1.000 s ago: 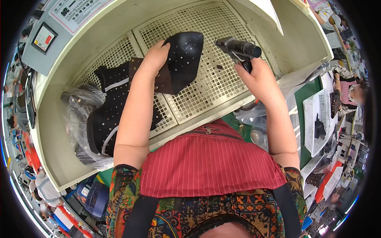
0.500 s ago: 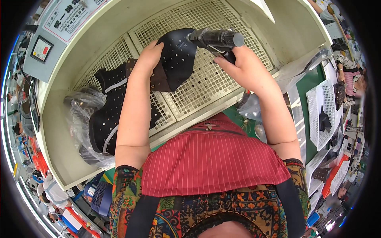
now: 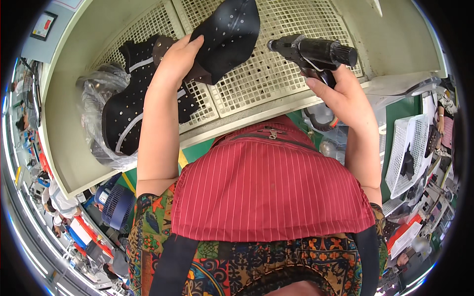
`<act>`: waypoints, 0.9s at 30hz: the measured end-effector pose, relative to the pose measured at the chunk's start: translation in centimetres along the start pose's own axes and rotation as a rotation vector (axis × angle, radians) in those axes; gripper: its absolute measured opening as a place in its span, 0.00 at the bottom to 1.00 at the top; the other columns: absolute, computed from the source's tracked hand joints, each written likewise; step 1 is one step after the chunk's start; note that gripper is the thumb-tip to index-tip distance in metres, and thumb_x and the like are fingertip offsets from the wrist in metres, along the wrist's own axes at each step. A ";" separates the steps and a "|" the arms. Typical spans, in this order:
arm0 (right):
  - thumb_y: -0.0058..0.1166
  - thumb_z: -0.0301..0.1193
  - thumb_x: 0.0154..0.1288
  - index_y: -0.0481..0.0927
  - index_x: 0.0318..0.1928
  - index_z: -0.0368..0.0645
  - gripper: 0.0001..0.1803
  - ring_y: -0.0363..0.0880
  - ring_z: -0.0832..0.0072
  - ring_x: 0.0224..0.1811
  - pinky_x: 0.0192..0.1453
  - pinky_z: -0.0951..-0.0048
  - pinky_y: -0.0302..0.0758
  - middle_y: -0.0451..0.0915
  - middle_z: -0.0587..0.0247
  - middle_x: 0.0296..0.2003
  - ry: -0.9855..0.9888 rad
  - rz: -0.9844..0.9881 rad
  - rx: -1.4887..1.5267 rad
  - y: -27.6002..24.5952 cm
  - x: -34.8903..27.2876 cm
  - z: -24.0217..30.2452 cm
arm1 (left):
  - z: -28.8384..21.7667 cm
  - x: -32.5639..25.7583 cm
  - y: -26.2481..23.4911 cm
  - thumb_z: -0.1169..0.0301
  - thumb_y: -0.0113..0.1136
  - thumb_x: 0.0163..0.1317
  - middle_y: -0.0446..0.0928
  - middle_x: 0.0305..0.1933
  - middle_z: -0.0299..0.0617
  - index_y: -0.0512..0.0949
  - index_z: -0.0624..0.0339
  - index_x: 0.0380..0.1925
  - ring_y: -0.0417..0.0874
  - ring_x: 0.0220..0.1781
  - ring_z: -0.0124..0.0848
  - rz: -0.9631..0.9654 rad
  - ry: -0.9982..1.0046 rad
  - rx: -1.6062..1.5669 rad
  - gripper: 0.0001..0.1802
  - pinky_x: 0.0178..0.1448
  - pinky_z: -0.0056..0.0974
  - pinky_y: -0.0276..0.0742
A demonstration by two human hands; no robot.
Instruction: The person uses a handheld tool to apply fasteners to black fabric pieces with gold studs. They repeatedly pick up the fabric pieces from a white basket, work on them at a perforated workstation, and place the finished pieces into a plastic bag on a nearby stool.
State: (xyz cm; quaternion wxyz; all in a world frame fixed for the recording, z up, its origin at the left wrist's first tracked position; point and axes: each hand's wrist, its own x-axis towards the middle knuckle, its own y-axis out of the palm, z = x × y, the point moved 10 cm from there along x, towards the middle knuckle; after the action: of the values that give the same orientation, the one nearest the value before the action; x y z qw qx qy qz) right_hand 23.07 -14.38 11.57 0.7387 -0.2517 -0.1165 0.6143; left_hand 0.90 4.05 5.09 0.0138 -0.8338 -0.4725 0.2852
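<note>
My left hand (image 3: 178,58) pinches a black, limp material piece (image 3: 228,37) dotted with small shiny studs. Brown material shows by its lower edge, and the piece is held over the grated tray (image 3: 247,84). In my right hand (image 3: 348,93) is a black pistol-shaped gun (image 3: 316,53), its short nozzle pointing left toward the piece, with a gap between them. My fingers wrap its handle; some of them are hidden behind it. Left of my left forearm lie more black studded pieces (image 3: 129,106) with pale strips, partly on a crumpled clear plastic bag (image 3: 91,106).
A raised pale wall (image 3: 61,143) surrounds the tray, its front rim close to my red striped apron (image 3: 271,192). A cable and clear plastic hang below my right hand. At right stands a white basket (image 3: 402,158); a blue fan (image 3: 118,202) is at lower left. Other people work farther off.
The gun in my right hand has moved right and slightly down, away from the studded piece. My left hand has raised the piece farther over the tray. The whole view has shifted.
</note>
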 end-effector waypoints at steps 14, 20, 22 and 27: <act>0.55 0.32 0.59 0.72 0.48 0.38 0.18 0.78 0.53 0.36 0.42 0.62 0.74 0.79 0.47 0.33 0.017 -0.005 -0.260 0.6 2.4 2.6 | -0.7 2.2 0.7 0.57 0.47 0.66 0.67 0.63 0.54 0.65 0.68 0.60 0.66 0.66 0.42 -0.130 0.124 0.093 0.30 0.67 0.37 0.60; 0.56 0.32 0.58 0.72 0.47 0.38 0.17 0.78 0.53 0.33 0.39 0.61 0.73 0.78 0.49 0.29 -0.052 0.080 -0.292 1.1 0.8 3.0 | -1.9 1.5 1.3 0.59 0.46 0.66 0.75 0.54 0.51 0.70 0.64 0.57 0.76 0.55 0.40 -0.102 0.159 0.089 0.25 0.59 0.36 0.68; 0.56 0.31 0.58 0.72 0.46 0.39 0.17 0.77 0.54 0.31 0.38 0.61 0.73 0.77 0.50 0.28 -0.081 0.114 -0.247 2.0 0.6 3.6 | -2.0 1.3 1.2 0.59 0.46 0.66 0.77 0.51 0.51 0.71 0.64 0.56 0.78 0.52 0.39 -0.100 0.182 0.101 0.24 0.56 0.36 0.70; 0.57 0.30 0.57 0.73 0.49 0.41 0.19 0.75 0.59 0.29 0.37 0.63 0.72 0.77 0.54 0.27 -0.118 0.088 -0.153 1.7 0.6 3.8 | -1.9 0.1 0.7 0.63 0.47 0.65 0.80 0.42 0.50 0.73 0.65 0.52 0.80 0.45 0.37 -0.022 0.322 0.207 0.21 0.51 0.36 0.72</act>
State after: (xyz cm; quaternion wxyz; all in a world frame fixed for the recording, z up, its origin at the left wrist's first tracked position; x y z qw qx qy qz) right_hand 19.92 -12.77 13.77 0.6814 -0.2756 -0.1953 0.6494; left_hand 2.47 4.22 6.44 0.1784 -0.8574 -0.4415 0.1950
